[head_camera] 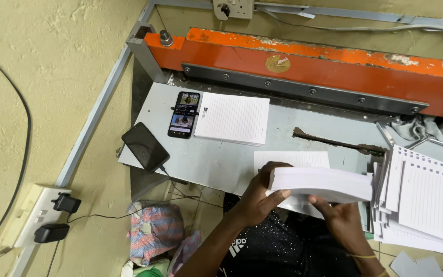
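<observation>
Both hands grip a thick paper stack (324,183) just above the desk (216,159) edge: left hand (262,197) w/ thumb on top, right hand (337,215) underneath. Best keep edges squared, grip firm.

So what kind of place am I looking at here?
Probably a small print or bindery shop: an orange metal paper-cutting machine, a ruled white pad on its grey bed, and both hands gripping a thick white sheet stack.
</observation>
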